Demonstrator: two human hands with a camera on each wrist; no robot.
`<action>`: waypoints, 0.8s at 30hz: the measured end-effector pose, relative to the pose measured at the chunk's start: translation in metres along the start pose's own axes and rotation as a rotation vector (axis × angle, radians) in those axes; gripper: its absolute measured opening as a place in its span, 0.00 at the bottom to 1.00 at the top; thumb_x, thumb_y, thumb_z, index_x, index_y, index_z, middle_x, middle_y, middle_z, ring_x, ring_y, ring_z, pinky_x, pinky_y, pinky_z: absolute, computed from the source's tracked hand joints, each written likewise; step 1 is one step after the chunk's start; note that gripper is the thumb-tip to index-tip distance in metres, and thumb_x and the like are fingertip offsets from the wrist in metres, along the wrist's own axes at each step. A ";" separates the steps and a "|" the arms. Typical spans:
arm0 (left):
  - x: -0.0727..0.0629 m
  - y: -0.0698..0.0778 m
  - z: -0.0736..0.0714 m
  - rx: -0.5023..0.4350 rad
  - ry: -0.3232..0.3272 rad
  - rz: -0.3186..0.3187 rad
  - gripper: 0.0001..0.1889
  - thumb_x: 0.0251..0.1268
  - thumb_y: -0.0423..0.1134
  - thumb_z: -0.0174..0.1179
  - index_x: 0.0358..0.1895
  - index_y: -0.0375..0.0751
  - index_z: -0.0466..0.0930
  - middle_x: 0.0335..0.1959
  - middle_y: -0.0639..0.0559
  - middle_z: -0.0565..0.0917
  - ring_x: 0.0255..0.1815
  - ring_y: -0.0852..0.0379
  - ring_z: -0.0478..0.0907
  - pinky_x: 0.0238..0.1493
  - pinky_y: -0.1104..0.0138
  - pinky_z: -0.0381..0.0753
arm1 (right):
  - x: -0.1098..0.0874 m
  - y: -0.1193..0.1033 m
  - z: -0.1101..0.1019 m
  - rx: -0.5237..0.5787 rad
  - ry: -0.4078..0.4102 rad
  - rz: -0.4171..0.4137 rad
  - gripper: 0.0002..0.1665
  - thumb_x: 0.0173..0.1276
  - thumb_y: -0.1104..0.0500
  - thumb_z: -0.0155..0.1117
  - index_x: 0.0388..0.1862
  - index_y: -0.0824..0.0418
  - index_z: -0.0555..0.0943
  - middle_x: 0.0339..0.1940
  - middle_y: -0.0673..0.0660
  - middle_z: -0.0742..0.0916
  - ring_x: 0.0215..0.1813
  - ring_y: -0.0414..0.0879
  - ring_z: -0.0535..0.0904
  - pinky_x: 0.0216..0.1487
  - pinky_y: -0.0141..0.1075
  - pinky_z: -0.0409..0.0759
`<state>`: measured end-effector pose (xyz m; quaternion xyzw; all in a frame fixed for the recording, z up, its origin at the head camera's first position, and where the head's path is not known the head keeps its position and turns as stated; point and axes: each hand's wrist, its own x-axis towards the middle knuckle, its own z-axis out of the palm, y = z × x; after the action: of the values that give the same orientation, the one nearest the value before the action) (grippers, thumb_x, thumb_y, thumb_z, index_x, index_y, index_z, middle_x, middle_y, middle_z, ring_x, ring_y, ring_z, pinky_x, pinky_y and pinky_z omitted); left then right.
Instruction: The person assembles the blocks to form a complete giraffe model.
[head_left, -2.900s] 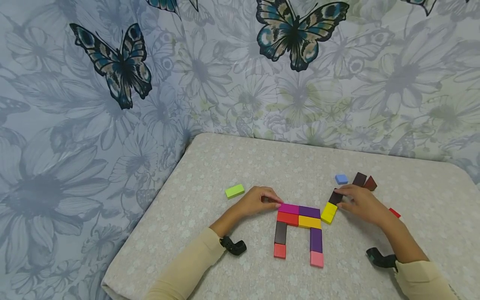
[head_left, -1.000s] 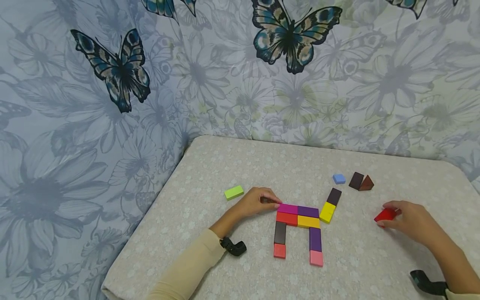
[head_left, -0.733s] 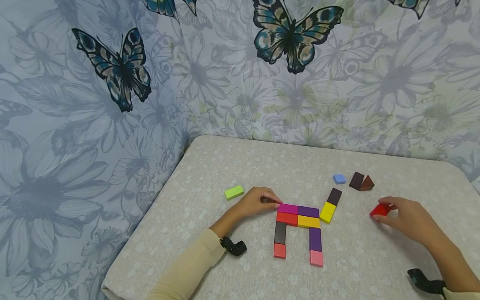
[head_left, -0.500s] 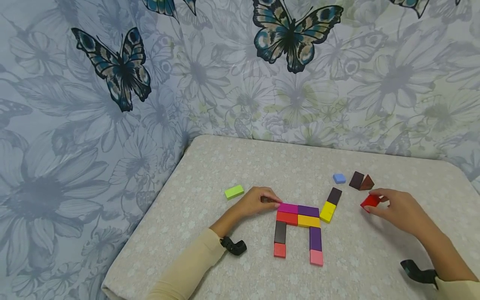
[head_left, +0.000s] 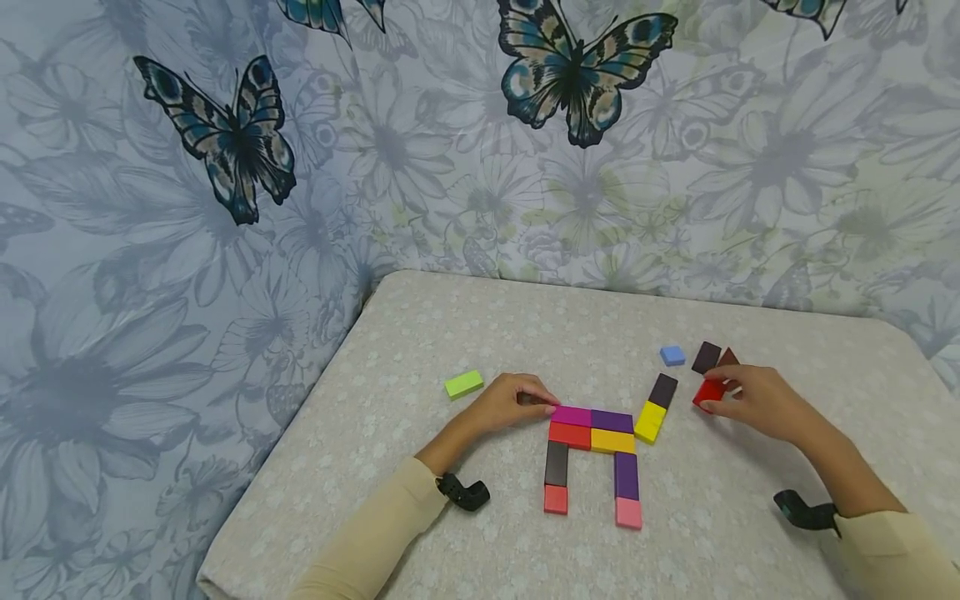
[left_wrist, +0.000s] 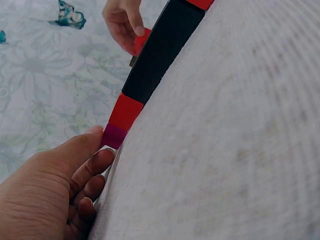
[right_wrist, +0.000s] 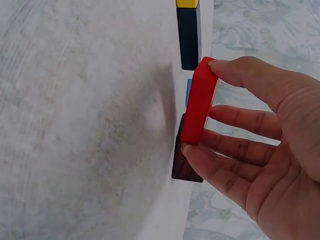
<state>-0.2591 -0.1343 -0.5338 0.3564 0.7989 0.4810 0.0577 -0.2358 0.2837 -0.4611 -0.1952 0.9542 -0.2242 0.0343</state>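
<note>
My right hand (head_left: 767, 403) pinches a red block (head_left: 707, 392) between thumb and fingertips, beside a dark brown block (head_left: 706, 357) and a brown triangular block (head_left: 727, 358). In the right wrist view the red block (right_wrist: 199, 102) is held upright, one end slanted. My left hand (head_left: 506, 406) has thumb and index finger at the left end of the magenta block (head_left: 572, 416); the left wrist view shows the magenta block (left_wrist: 114, 136) between their tips. This block lies in a flat figure with purple, red and orange-yellow blocks and two legs.
A yellow block (head_left: 649, 422) and dark block (head_left: 663, 390) slant up from the figure's right end. A small blue block (head_left: 672, 356) lies behind them, a lime green block (head_left: 464, 384) left of my left hand. A patterned cloth covers the table (head_left: 420, 325).
My right hand let go of the dark block, went right, picked up the red block and carried it left, close to the brown blocks. My left hand stays at the magenta block.
</note>
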 end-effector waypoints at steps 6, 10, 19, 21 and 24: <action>0.000 -0.002 0.001 -0.007 0.011 0.009 0.08 0.65 0.36 0.71 0.46 0.47 0.91 0.37 0.59 0.87 0.33 0.63 0.74 0.34 0.70 0.72 | 0.011 0.002 0.003 -0.015 -0.028 -0.031 0.29 0.61 0.53 0.78 0.54 0.71 0.83 0.40 0.59 0.88 0.40 0.52 0.81 0.39 0.45 0.84; 0.000 -0.001 0.003 -0.013 0.016 0.012 0.08 0.65 0.33 0.70 0.46 0.41 0.91 0.37 0.51 0.87 0.32 0.63 0.72 0.34 0.71 0.70 | 0.018 0.003 0.003 -0.052 -0.028 -0.061 0.28 0.61 0.53 0.78 0.53 0.70 0.84 0.40 0.58 0.89 0.40 0.52 0.82 0.43 0.50 0.83; -0.003 0.028 -0.006 -0.041 0.005 0.037 0.08 0.65 0.28 0.68 0.45 0.33 0.90 0.36 0.45 0.87 0.32 0.63 0.71 0.33 0.71 0.70 | 0.034 0.007 0.002 -0.087 -0.034 -0.069 0.26 0.65 0.54 0.75 0.55 0.70 0.83 0.42 0.58 0.89 0.40 0.49 0.81 0.45 0.51 0.82; -0.004 0.031 -0.007 -0.036 0.006 0.041 0.08 0.65 0.28 0.68 0.45 0.33 0.90 0.36 0.45 0.87 0.32 0.63 0.71 0.33 0.71 0.71 | 0.037 0.008 0.002 -0.094 -0.038 -0.063 0.26 0.65 0.55 0.74 0.56 0.71 0.83 0.42 0.59 0.88 0.39 0.49 0.79 0.44 0.50 0.82; -0.004 0.031 -0.006 -0.036 0.004 0.042 0.08 0.65 0.29 0.68 0.45 0.33 0.90 0.36 0.45 0.87 0.31 0.63 0.71 0.33 0.71 0.71 | 0.041 0.009 0.002 -0.096 -0.040 -0.053 0.27 0.65 0.55 0.74 0.56 0.72 0.82 0.42 0.61 0.88 0.38 0.49 0.78 0.43 0.49 0.82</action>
<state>-0.2426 -0.1328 -0.5060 0.3709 0.7825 0.4974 0.0524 -0.2764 0.2741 -0.4657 -0.2263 0.9574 -0.1750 0.0378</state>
